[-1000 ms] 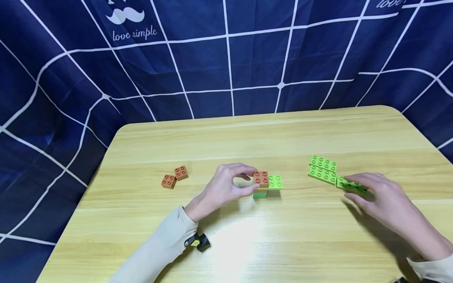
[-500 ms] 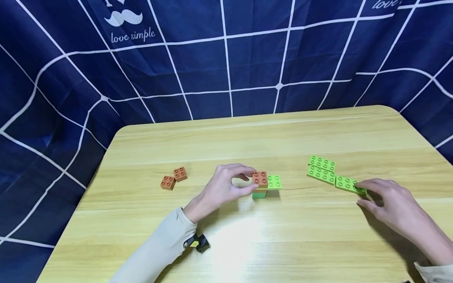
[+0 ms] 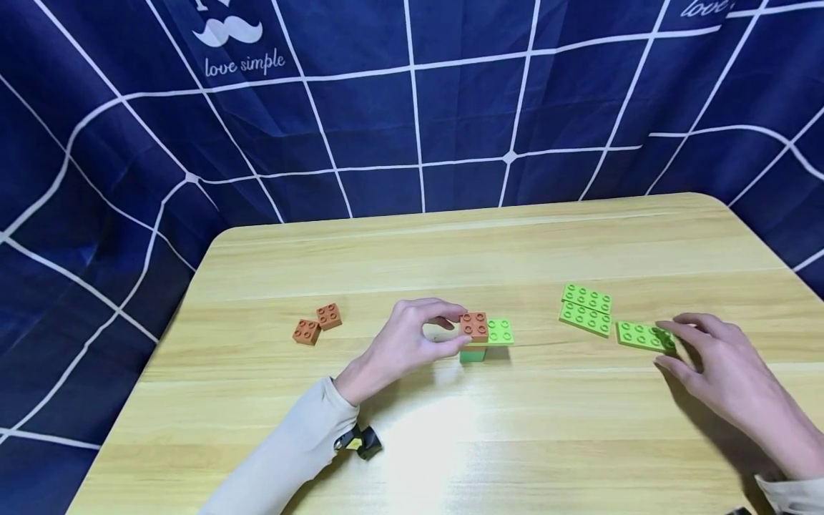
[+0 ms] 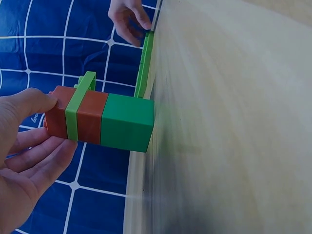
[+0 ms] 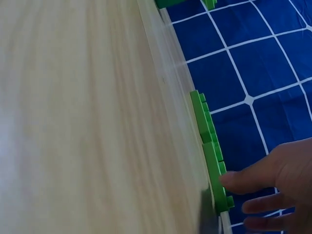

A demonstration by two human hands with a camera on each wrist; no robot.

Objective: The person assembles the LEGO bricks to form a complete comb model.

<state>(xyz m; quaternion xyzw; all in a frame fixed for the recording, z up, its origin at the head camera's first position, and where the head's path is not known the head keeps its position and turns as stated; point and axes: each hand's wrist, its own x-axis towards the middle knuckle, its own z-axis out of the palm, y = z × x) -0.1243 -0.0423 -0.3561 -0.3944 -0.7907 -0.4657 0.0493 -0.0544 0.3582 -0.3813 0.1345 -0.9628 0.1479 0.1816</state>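
My left hand (image 3: 412, 336) pinches the top orange toy brick (image 3: 474, 325) of a small stack between thumb and fingers. Below that brick a lime plate (image 4: 73, 114) juts out to one side. Another orange brick (image 4: 91, 117) and a green brick (image 4: 127, 122) form the lower part of the stack, which stands upright on the table. Over on the right, my right hand (image 3: 721, 365) has its thumb and fingers about the right end of a loose lime plate (image 3: 637, 335), pinching it at the table top. In the right wrist view the thumb (image 5: 243, 180) overlaps this plate.
Two more lime plates (image 3: 586, 309) lie side by side, just left of the one at my right hand. Two loose orange bricks (image 3: 318, 323) lie at the left of the wooden table (image 3: 386, 265). A blue checked cloth (image 3: 360, 114) hangs behind.
The loose lime plate has shifted slightly right, leaving a gap from the other two. My right hand has moved right along it to its end. My left hand and the stack hold still.
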